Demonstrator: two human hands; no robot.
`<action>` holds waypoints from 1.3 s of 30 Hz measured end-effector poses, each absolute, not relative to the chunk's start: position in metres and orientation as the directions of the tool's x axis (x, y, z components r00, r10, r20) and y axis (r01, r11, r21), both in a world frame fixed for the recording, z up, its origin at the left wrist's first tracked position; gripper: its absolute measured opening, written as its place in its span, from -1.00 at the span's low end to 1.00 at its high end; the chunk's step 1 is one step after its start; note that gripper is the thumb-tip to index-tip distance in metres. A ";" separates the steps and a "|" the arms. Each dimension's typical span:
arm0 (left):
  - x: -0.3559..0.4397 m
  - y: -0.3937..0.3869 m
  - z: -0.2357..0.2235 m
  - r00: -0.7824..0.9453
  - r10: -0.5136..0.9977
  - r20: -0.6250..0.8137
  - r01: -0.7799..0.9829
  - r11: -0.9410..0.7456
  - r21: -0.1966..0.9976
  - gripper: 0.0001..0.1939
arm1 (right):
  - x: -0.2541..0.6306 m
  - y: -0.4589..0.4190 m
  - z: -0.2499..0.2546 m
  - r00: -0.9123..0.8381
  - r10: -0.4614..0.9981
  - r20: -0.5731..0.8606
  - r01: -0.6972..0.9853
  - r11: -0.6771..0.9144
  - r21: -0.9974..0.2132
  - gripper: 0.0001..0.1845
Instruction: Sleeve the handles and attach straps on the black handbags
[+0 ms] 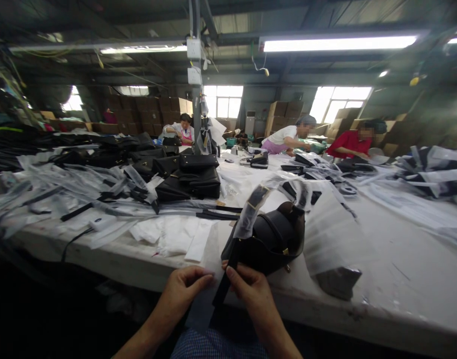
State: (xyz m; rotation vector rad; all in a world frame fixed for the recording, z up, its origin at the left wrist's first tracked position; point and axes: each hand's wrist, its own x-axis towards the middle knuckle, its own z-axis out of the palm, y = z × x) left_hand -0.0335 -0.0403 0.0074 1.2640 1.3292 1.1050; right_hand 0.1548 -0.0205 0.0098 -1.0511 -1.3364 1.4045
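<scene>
A black handbag (273, 232) lies at the table's front edge, just beyond my hands. Its black strap (223, 284) hangs down toward me, and the upper part with a gold buckle is wrapped in clear plastic (247, 219). My right hand (247, 286) pinches the strap between thumb and fingers, close to the bag. To the left of it, my left hand (189, 284) pinches the edge of a translucent sheet (204, 304), which hangs beside the strap. The fingertips of the left hand are partly hidden behind the sheet.
White cloths (172, 234) and a pile of plastic-wrapped straps (101, 189) lie on the left. Black bags (191, 177) are stacked behind them. A dark grey block (335, 282) holds upright translucent sheets (333, 234) at right. Several people work across the white table (408, 269).
</scene>
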 end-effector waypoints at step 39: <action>-0.047 -0.071 -0.006 -0.011 0.978 -0.206 0.058 0.206 0.977 -0.71 | 0.132 -0.020 0.006 -0.066 0.998 0.001 -0.284 -0.018 -0.959 -0.64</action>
